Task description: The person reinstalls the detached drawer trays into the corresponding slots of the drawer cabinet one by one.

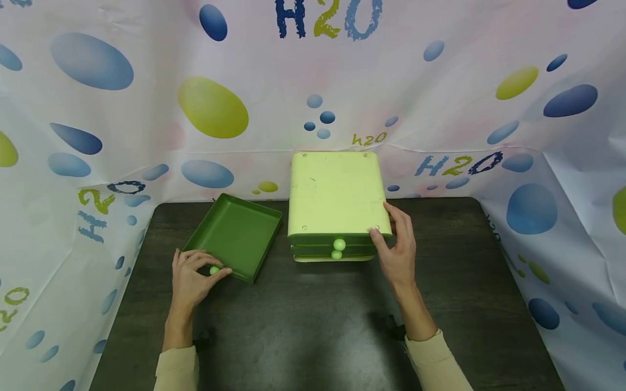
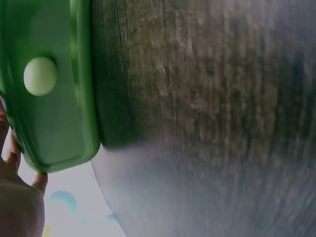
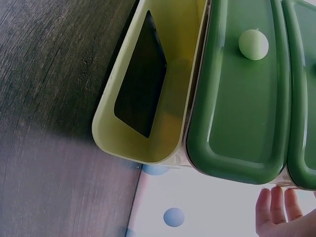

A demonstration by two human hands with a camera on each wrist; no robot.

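My left hand (image 1: 193, 274) grips the front edge of a dark green drawer (image 1: 244, 228), thumb and fingertips on either side of its pale round knob (image 1: 214, 270). In the left wrist view its front face (image 2: 61, 118) shows, with fingers at its end and side edge. The drawer's inside holds nothing. To its right stands a small yellow-green drawer cabinet (image 1: 337, 190). My right hand (image 1: 398, 252) holds the cabinet's front right corner, thumb at the top front edge and fingers along the side. The right wrist view shows two shut green drawers (image 3: 242, 108) and a vacant bottom slot (image 3: 170, 106).
Both stand on a dark wooden table (image 1: 303, 326), the cabinet near its back edge. A white patterned sheet (image 1: 274, 81) with blue and yellow-green ovals hangs behind the table and along its sides.
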